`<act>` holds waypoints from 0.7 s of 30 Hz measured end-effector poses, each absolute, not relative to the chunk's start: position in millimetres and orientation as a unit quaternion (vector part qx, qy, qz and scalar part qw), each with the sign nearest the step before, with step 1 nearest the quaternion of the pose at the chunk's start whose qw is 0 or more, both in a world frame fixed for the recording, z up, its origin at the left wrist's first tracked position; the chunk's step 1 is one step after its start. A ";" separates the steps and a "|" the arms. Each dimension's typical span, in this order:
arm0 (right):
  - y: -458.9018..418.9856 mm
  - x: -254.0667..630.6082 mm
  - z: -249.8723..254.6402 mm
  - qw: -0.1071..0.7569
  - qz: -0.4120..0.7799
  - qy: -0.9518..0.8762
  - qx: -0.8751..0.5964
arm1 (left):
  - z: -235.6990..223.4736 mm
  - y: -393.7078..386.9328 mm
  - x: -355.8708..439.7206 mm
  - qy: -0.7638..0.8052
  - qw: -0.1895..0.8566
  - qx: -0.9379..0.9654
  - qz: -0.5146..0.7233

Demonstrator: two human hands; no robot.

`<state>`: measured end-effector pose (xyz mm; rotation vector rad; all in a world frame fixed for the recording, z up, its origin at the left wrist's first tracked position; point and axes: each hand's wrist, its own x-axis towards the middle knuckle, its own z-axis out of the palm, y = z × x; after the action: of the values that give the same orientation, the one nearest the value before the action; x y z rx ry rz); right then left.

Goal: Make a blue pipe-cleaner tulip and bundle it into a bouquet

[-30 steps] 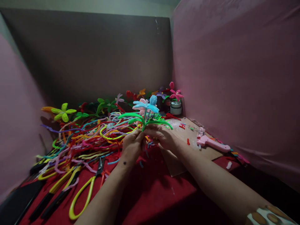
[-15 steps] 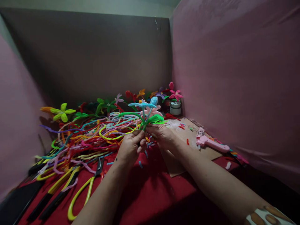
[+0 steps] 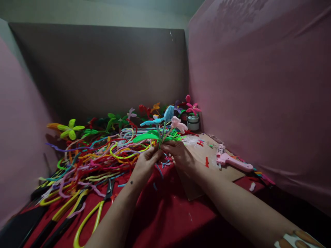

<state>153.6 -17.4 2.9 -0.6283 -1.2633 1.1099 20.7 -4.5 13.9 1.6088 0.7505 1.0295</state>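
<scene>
Between my two hands stands a small pipe-cleaner flower bunch (image 3: 168,114), with a light blue bud, a flat blue flower, a pale pink flower and green leaves. My left hand (image 3: 148,160) pinches the base of its stems from the left. From the right, my right hand (image 3: 179,153) closes its fingertips on the same stems just under the leaves. The stem ends are mostly hidden by the fingers. Behind and left of the hands spreads a heap of loose pipe cleaners (image 3: 95,156) in many colours.
Yellow-handled scissors (image 3: 88,222) and black-and-yellow pliers (image 3: 63,213) lie at the left front on red cloth. A pink glue gun (image 3: 234,162) rests on a cardboard sheet (image 3: 214,170) at the right. Finished flowers (image 3: 71,129) line the back, by a white jar (image 3: 193,123).
The flower bunch has turned in my fingers: the pink flower now shows at the right and a broad green leaf points left. The view has tilted up slightly.
</scene>
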 end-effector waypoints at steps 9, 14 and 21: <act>-15.9 149.7 1.0 0.651 0.430 -0.542 -0.312 | -3.1 8.0 21.9 0.362 0.384 0.714 0.461; -16.5 146.3 1.1 0.666 0.408 -0.545 -0.303 | -2.7 5.8 20.0 0.388 0.280 0.738 0.476; -9.7 141.2 -9.6 0.701 0.398 -0.514 -0.292 | -3.3 4.7 21.5 0.376 0.294 0.742 0.471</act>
<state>141.2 -9.7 -9.6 -0.6499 -1.1448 0.8869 21.5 4.7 -3.3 1.9760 1.0008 1.2530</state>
